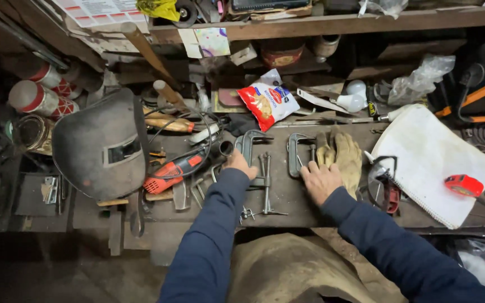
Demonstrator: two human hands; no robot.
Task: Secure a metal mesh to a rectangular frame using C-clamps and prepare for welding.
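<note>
Hands [241, 164] [320, 180] flat on C-clamps [294, 154], grip apart; red snack bag [268, 104] behind.

Dull grey metal clamps [254, 147], worn cloth gloves [341, 154], rough wooden bench [304, 196].

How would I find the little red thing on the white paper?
Look to the right end of the workbench, where a big white notepad lies past the work gloves. On its lower right edge sits the tape measure, the only small red-orange block there.
</note>
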